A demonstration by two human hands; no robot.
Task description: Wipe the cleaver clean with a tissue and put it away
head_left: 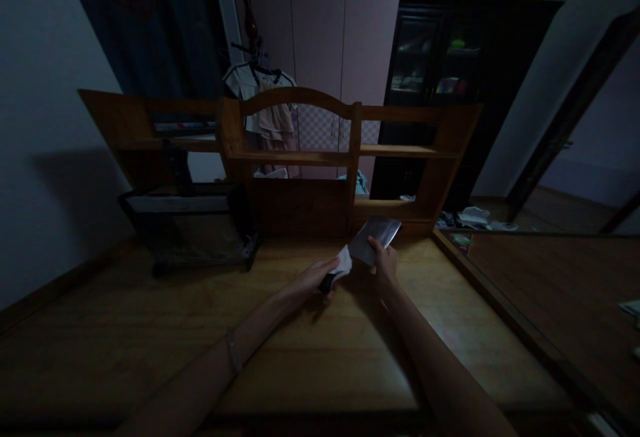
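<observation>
A broad, flat grey blade with a bright edge, which looks like a cleaver [373, 240], is held up above the wooden desk. My right hand [385, 264] is closed on the blade's right side, thumb lying on its flat face. My left hand [323, 278] is closed at the lower left end, around a white tissue or cloth [344, 262] and a black piece [327, 283] that looks like the handle. The cloth touches or nearly touches the blade's lower corner. Dim light hides how the black piece joins the blade, and most left fingers are out of sight.
Both forearms reach over the wooden desktop [300, 330]. At its back stands a wooden shelf rack [295, 157]. A dark-framed device with a panel [195, 224] sits at the left. Beyond are a clothes stand [257, 57], pink wardrobe [320, 44] and black cabinet [425, 57].
</observation>
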